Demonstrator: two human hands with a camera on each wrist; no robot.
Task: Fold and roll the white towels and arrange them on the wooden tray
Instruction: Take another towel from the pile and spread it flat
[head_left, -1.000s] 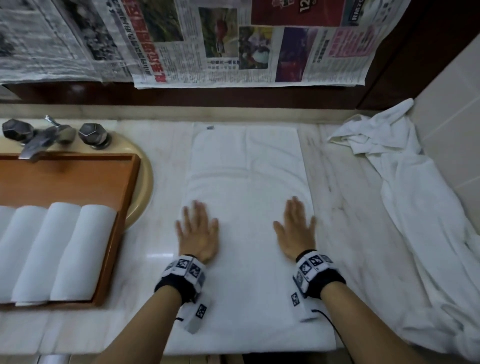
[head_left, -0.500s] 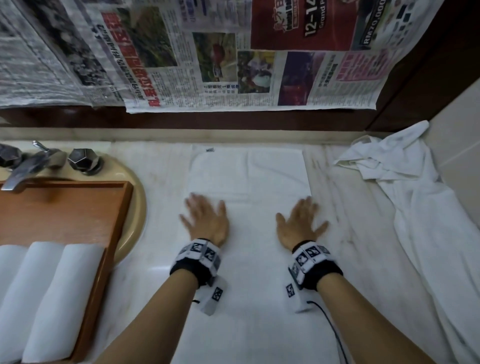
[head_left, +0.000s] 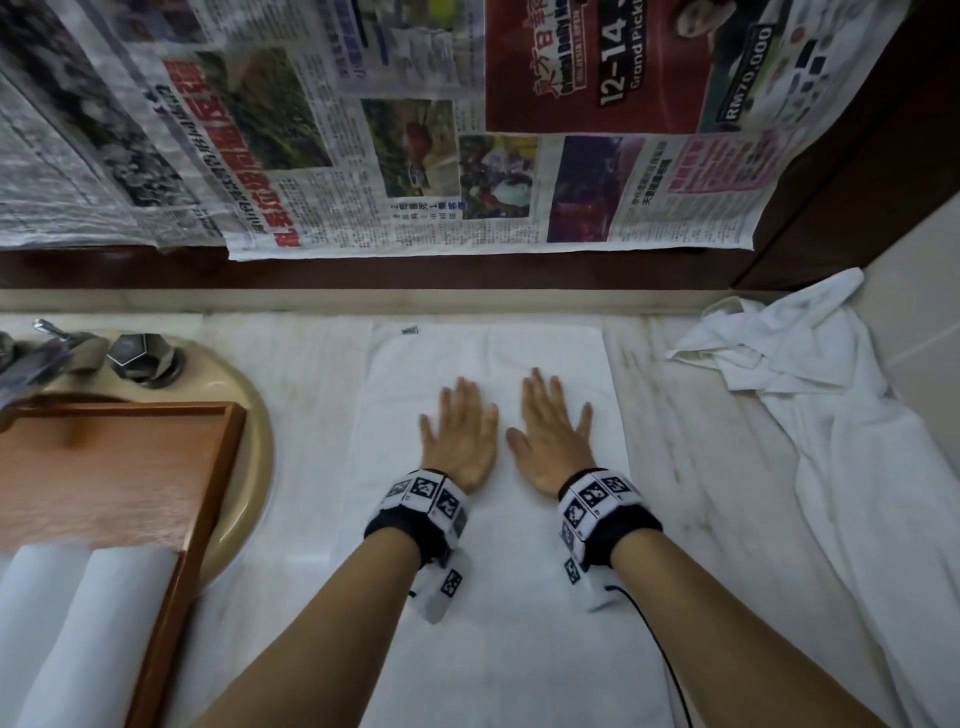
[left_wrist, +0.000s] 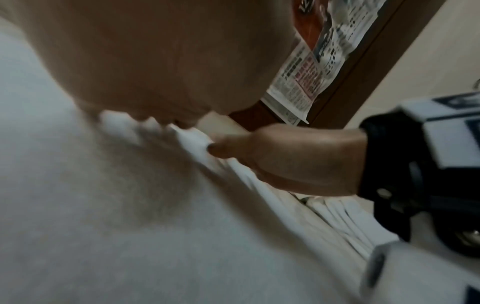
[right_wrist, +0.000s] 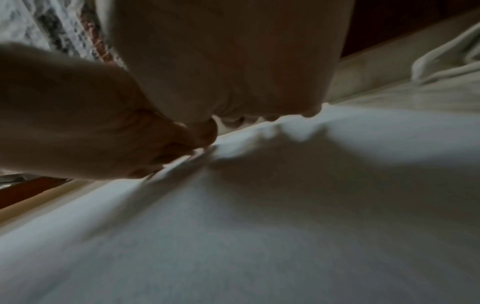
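Head view, towel (head_left: 483, 613) under left hand (head_left: 460, 436), right hand (head_left: 553, 436)

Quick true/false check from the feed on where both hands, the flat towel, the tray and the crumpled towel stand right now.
1. Both hands lie flat on the spread towel. True: left hand and right hand press it with straight fingers.
2. The wooden tray holds no towels. False: rolled towels lie at its near end.
3. A crumpled towel lies right of the spread one. True.
4. The left hand pinches a towel corner. False: it rests open, mid-towel.
5. The tray sits over the sink. True.
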